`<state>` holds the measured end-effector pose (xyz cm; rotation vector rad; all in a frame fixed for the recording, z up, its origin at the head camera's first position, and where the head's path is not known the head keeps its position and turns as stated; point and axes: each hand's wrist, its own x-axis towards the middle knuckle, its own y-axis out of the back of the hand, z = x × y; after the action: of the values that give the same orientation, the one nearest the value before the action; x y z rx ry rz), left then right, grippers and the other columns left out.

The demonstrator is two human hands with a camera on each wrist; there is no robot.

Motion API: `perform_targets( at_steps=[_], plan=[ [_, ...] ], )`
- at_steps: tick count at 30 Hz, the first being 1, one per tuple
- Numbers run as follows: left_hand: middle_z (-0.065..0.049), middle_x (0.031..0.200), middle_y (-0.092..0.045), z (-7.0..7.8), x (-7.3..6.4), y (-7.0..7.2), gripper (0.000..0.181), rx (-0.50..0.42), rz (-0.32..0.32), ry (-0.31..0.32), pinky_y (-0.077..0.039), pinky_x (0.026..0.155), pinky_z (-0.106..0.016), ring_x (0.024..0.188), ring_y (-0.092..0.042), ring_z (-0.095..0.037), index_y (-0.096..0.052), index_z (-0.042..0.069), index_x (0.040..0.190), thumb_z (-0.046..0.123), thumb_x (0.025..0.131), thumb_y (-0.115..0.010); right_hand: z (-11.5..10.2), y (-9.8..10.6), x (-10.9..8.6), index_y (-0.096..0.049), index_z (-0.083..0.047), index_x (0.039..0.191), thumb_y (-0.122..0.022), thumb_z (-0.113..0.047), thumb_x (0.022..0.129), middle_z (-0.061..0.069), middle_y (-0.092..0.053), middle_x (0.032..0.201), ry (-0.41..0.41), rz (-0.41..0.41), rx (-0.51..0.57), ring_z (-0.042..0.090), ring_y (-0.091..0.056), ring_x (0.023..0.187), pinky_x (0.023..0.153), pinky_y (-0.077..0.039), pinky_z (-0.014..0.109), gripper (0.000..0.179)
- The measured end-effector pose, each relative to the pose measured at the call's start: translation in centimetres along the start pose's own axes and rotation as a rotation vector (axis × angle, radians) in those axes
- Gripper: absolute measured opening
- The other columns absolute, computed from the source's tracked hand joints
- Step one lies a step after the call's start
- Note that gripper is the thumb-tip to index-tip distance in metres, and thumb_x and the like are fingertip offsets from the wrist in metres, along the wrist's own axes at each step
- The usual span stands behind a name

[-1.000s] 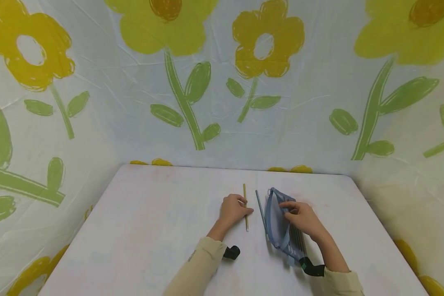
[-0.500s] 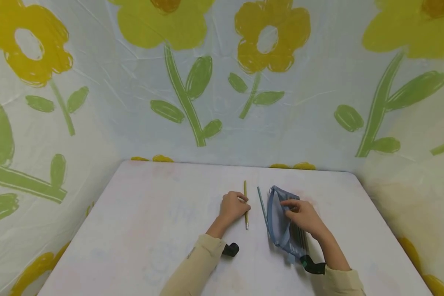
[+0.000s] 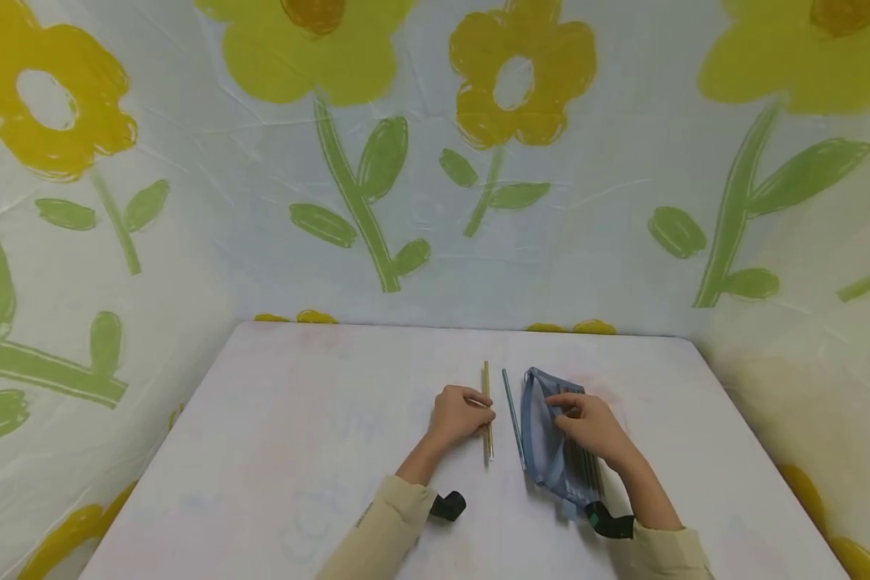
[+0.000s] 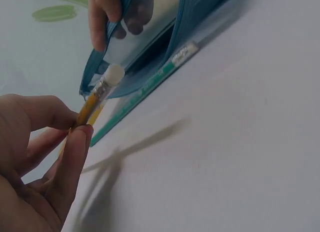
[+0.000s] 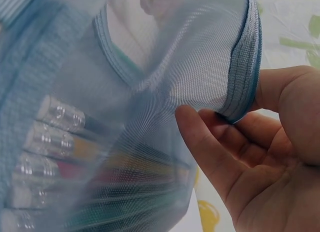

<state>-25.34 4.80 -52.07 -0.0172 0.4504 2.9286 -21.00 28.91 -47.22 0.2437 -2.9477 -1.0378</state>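
Note:
My left hand [image 3: 460, 415] pinches a yellow pencil [image 4: 89, 108] between thumb and fingertips. Its white eraser end points toward me, and its shadow falls apart from it on the table. To its right lies a teal pencil [image 3: 512, 417], one side along the opening of a blue mesh zip pouch [image 3: 527, 423]. My right hand [image 3: 589, 425] grips the pouch's zippered edge between thumb and fingers, and the mouth gapes toward the left. Through the mesh in the right wrist view, several pencils [image 5: 52, 139] show with their eraser ends side by side.
A white table [image 3: 297, 435] carries the pouch and pencils. Behind it and at both sides hangs a pale cloth [image 3: 435, 266] printed with yellow flowers. Black wrist mounts [image 3: 449, 506] sit at both sleeves.
The left hand has raised the yellow pencil off the table; pencil and shadow now stand apart. The right hand keeps its hold on the pouch's edge, and the teal pencil stays put.

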Motion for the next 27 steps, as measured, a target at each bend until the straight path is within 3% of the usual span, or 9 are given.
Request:
perform_targets(
  at_steps=[8,16,27],
  plan=[
    [0.003,0.065,-0.069,1.6,-0.9,-1.5,0.011,-0.111,-0.077,0.013,-0.053,0.048,-0.029,0.050,-0.065,-0.016,-0.077,0.004,0.088,0.006,0.077,-0.077,-0.1,0.1,0.0,-0.064,0.005,0.121,-0.059,-0.001,0.089,0.021,-0.063,0.115,-0.012,0.023,-0.020,0.022,-0.059,0.079,0.062,-0.050,0.032,0.033],
    [0.004,0.063,-0.068,2.5,-1.3,-3.3,0.011,-0.132,-0.092,0.019,-0.053,0.048,-0.028,0.047,-0.064,-0.013,-0.077,0.002,0.088,0.004,0.077,-0.077,0.1,0.0,0.0,-0.063,0.005,0.122,-0.058,-0.001,0.089,0.023,-0.060,0.122,0.002,0.016,0.006,0.024,-0.061,0.085,0.063,-0.051,0.033,0.034],
    [0.003,0.060,-0.067,2.9,-2.7,-5.6,0.010,-0.170,-0.123,0.001,-0.053,0.047,-0.027,0.047,-0.063,-0.013,-0.076,0.003,0.086,0.004,0.076,-0.075,0.7,0.3,-0.5,-0.064,0.004,0.120,-0.058,0.000,0.088,0.022,-0.059,0.123,-0.006,0.036,-0.003,0.022,-0.060,0.078,0.061,-0.049,0.032,0.033]
  ],
)
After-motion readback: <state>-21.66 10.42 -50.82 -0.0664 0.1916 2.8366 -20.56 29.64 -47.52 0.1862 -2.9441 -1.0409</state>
